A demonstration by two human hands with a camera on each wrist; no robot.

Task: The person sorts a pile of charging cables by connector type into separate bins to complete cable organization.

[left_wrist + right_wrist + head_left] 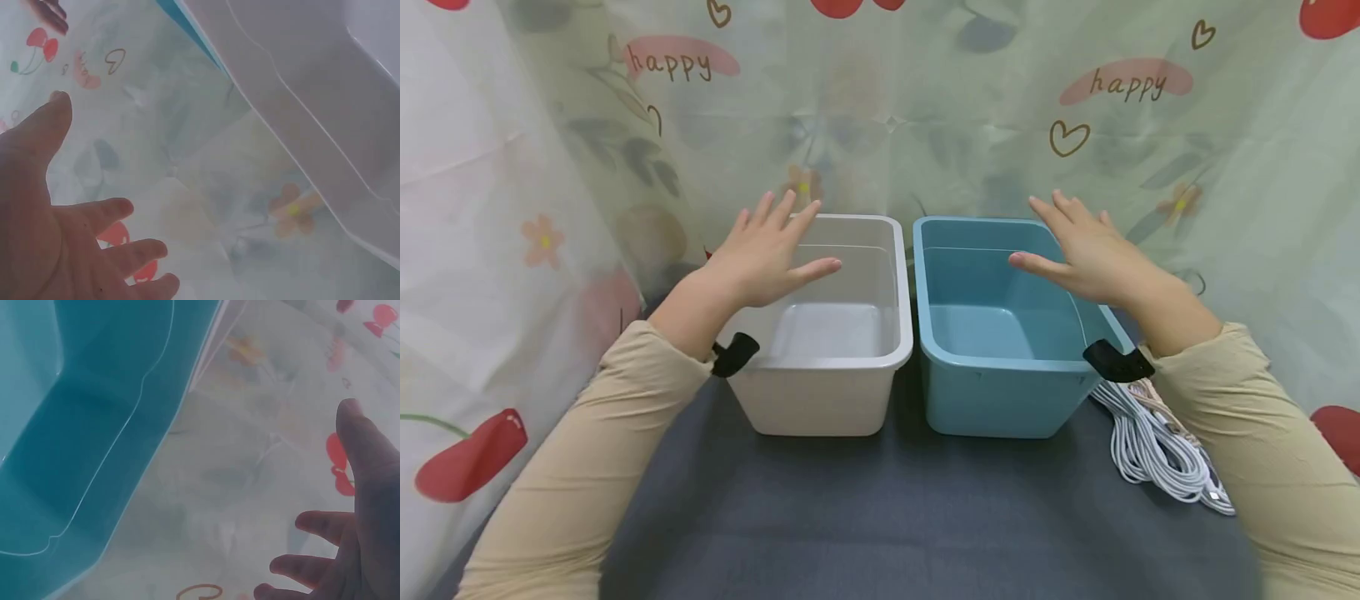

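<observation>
Two plastic bins stand side by side: a light beige bin (820, 404) on the left and a blue bin (992, 400) on the right. No contents show inside either one. My left hand (760, 258), fingers spread, hovers over the beige bin's left side and holds nothing. Likewise my right hand (1093, 250) is spread above the blue bin's right side with nothing in it. In the left wrist view the left palm and outstretched fingers appear beside the beige bin's wall (300, 106). The right wrist view has the right fingers apart from the blue bin's wall (125, 425).
A bundle of white cable (1157, 446) lies on the dark grey tablecloth (910, 517) to the right of the blue bin, partly behind the right sleeve. Patterned curtain (887, 100) encloses the back and sides. Black straps (735, 355) circle both wrists.
</observation>
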